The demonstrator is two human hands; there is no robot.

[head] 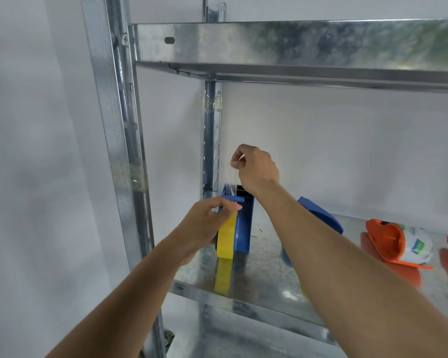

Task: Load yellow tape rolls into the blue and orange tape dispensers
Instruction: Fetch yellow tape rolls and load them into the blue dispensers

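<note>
- On the metal shelf (256,275), nearest, the left hand (204,226) curls around the yellow tape roll (226,237) seated in the upright blue dispenser (243,223).
- Just above, the right hand (256,169) pinches a clear tape strip (233,177) pulled up from the dispenser.
- Farther right lie a second blue dispenser (321,215) and an orange dispenser (388,241) on its side.

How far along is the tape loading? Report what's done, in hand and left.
Done: a yellow tape roll sits in the near blue dispenser on the shelf. In hand: the left hand holds that roll and dispenser while the right hand pinches the tape end, pulling it up past the cutter. Left: the orange dispenser lies on its side holding a white-labelled core, no yellow visible; a second blue dispenser is mostly hidden.
</note>
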